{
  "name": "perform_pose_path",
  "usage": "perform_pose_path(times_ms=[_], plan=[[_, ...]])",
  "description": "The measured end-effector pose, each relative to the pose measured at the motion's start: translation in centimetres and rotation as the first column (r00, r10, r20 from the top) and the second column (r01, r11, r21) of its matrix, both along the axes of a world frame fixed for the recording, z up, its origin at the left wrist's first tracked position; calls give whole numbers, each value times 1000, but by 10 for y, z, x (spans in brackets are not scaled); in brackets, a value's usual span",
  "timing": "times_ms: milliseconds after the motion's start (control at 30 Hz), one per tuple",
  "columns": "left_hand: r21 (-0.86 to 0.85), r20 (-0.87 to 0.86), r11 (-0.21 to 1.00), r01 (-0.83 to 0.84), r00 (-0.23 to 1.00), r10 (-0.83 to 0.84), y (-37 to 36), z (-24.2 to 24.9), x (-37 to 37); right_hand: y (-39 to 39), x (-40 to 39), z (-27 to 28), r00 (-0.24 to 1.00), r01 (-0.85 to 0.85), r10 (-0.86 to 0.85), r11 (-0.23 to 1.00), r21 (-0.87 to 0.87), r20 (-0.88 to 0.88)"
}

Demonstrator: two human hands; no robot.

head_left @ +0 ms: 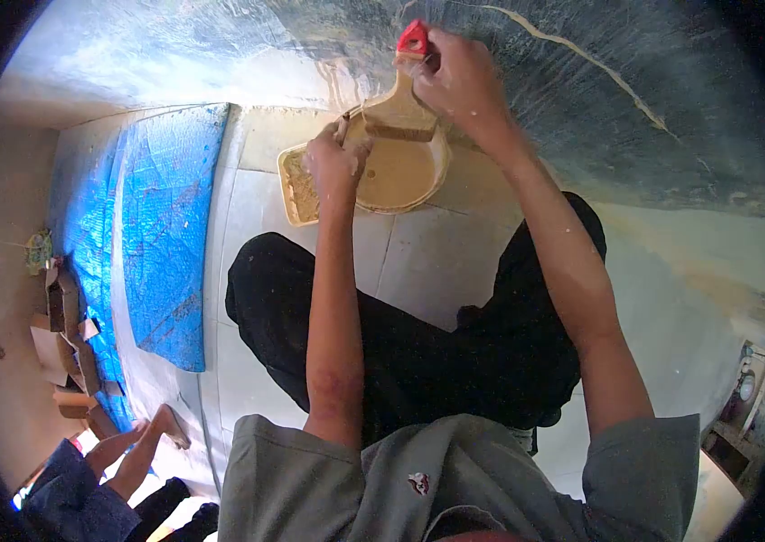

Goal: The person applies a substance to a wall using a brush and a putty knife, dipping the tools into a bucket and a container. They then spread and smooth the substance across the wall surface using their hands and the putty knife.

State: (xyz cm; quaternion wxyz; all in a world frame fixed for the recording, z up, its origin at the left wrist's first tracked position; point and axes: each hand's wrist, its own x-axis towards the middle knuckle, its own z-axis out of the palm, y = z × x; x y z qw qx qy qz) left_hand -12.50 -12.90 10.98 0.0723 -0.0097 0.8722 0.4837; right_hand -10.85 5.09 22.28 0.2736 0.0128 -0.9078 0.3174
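A wide, flat paintbrush [398,107] with a red handle end is in my right hand [465,86], the fingers wrapped around its handle. The bristles point down over a round bucket [445,170] of tan liquid, close to its far side. At the left rim of this bucket is my left hand [337,164], its fingers curled over the edge. Beside it, partly behind the hand, a small rectangular tub [293,215] is coated with the same tan material. Splashes of tan spot both hands.
Just beyond the bucket rises a dark, streaked wall [572,99] with a tan line on it. A blue sheet [170,244] lies to the left on the tiled floor [382,253]. Cardboard boxes [61,348] stand farther left. Another person's legs [134,456] show at the lower left.
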Motion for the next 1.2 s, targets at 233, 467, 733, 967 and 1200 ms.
perform_pose_path(times_ms=[233, 467, 733, 967, 1200], plan=[[51, -251, 976, 212, 948, -193, 10, 31, 7, -7, 1, -9, 996, -69, 74, 994, 87, -52], [-148, -327, 981, 124, 930, -167, 15, 41, 14, -2, -3, -9, 961, -252, 261, 962, -102, 95], [-160, -434, 987, -21, 900, -51, 20, 48, 15, 3, 3, 6, 766, -402, 413, 906, -135, 492], [-168, -261, 982, 84, 957, -126, 14, 37, 12, 7, -3, -11, 827, -376, 367, 924, -67, 426], [729, 233, 656, -198, 972, 35, 3, 62, 12, -10, 11, 6, 863, -197, 260, 963, -184, 434]])
